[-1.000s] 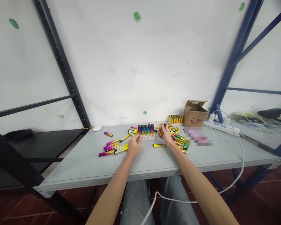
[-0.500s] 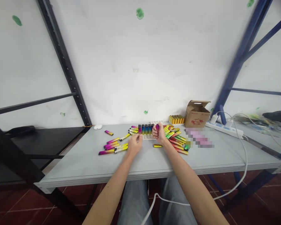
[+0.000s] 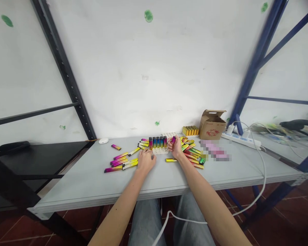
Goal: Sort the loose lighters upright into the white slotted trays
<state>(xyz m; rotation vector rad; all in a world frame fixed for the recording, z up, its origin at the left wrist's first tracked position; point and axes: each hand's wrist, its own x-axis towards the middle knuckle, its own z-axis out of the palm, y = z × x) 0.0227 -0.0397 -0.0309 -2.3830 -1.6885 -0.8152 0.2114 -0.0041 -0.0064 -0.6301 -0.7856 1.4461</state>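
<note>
My right hand point(image 3: 176, 147) is closed around a purple lighter point(image 3: 173, 139), whose top sticks up out of the fist. It is just right of a white perforated tray point(image 3: 160, 150). A row of several shiny lighters point(image 3: 158, 141), blue, purple and multicoloured with dark ends, stands upright in that tray. My left hand point(image 3: 146, 160) lies low over the table at the tray's front left corner, palm down, thumb apart from the fingers. Its fingertips are close to the leftmost upright lighter point(image 3: 151, 143); whether they touch it I cannot tell.
Loose pink-yellow lighters point(image 3: 119, 158) lie to the left. A pile of red, green and yellow ones point(image 3: 192, 152) lies right. Behind stand a block of yellow lighters point(image 3: 190, 131), an open carton point(image 3: 212, 128) and a power strip point(image 3: 242, 140). A white cable point(image 3: 264, 167) hangs over the table edge.
My left hand has gone from pinched fingers to fingers stretched out toward the tray. My right hand keeps hold of the purple lighter. The whole view has shifted slightly.
</note>
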